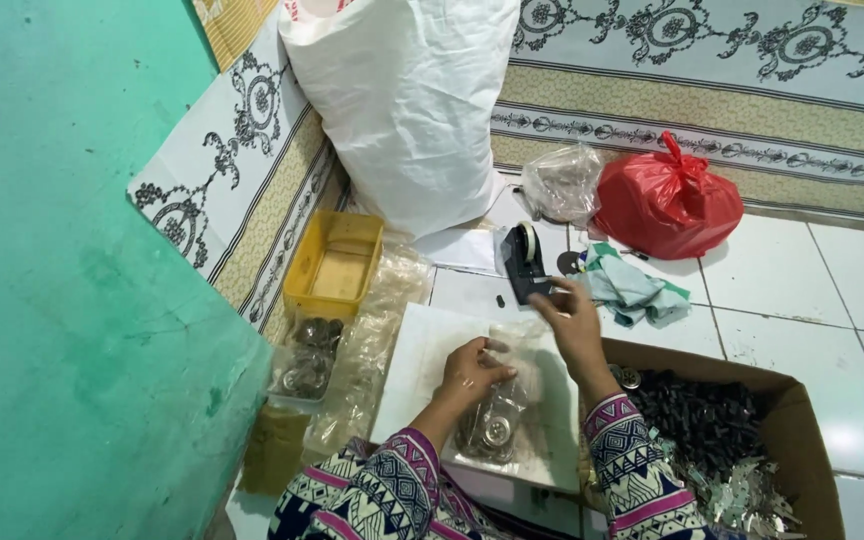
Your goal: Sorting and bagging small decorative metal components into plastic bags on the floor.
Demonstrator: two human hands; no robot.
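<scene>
My left hand [469, 372] presses down on a clear plastic bag of round metal parts [492, 425] that lies on a white board [414, 362] in front of me. Farther out, my right hand [574, 322] reaches to the black tape dispenser [525, 262] standing on the tiled floor. Its fingertips touch the dispenser's front end. Both forearms wear patterned sleeves.
A yellow tray [337, 266] and more bagged metal parts [307, 365] lie to the left by the green wall. A cardboard box [790, 418] of dark small parts sits on the right. Behind stand a large white sack [407, 105], a red bag [667, 200], a clear bag [562, 182] and a green cloth [630, 287].
</scene>
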